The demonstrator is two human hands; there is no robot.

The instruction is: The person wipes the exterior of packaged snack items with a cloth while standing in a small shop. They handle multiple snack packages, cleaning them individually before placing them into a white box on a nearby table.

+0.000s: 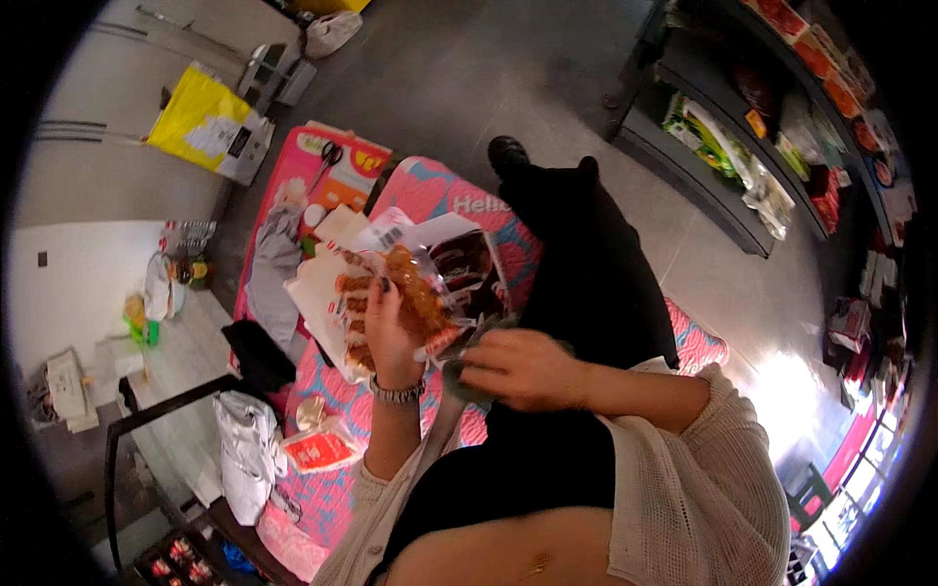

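My left hand [389, 337], with a metal-banded watch on its wrist, grips a see-through packet of orange-brown food [415, 293]. My right hand [523, 369] is curled round a grey-green cloth [459, 379] close to the packet's lower end; motion blurs its fingertips. Beneath and beside the left hand lies an opened white package [318, 293] with several similar brown packets in it. A dark brown and white printed pouch [464, 264] rests just beyond the hands, by my leg.
Pink and blue patterned padding [420, 181] lies under these things. Scissors [330, 156] lie at its far left, near a yellow bag [200, 122]. A silver bag [244, 454] and a red-white packet [320, 449] sit nearer me. Stocked shelves [703, 166] stand at right.
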